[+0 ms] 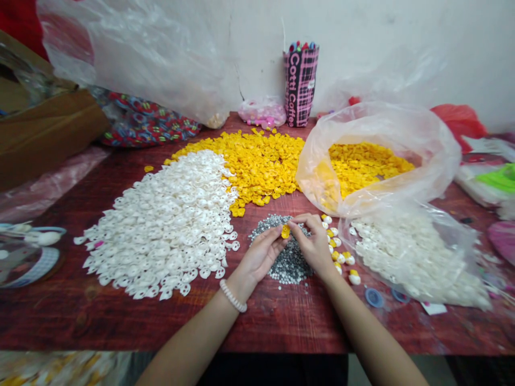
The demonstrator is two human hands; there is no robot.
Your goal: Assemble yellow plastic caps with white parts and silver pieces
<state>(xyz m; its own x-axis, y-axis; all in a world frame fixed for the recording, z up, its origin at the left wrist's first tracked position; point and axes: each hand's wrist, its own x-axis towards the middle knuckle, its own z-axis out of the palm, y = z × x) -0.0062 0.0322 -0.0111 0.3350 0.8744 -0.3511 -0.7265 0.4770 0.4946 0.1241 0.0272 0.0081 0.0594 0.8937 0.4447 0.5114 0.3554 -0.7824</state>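
One yellow piece (285, 231) in the head view, gripped from both sides: thumb and finger of the left hand (259, 256) pinched on its left edge, thumb and finger of the right hand (316, 244) closed on its right, finer detail too small to tell. Beneath and around both hands, a heap of grey discs (292, 268), spread on the dark red table (281, 327). Around the left wrist, a pale coiled bracelet (232, 296). Well left of the left hand, a broad pile of white pieces (161, 230). Beyond both hands, a yellow pile (261, 161), touching the white one. Just right of the right hand, a scatter of yellow-and-white pieces (354, 277). Farther right of that hand, a clear bag (422, 262) full of white bits; beyond it, an open bag (434, 145) with more yellow inside. Right of the right forearm, two blue caps (374, 297). Straight beyond both hands, past the yellow pile, an upright plaid "Cotti Coffee" sack (301, 88). Far to the left of the left hand and beyond it, a brown box (48, 128).
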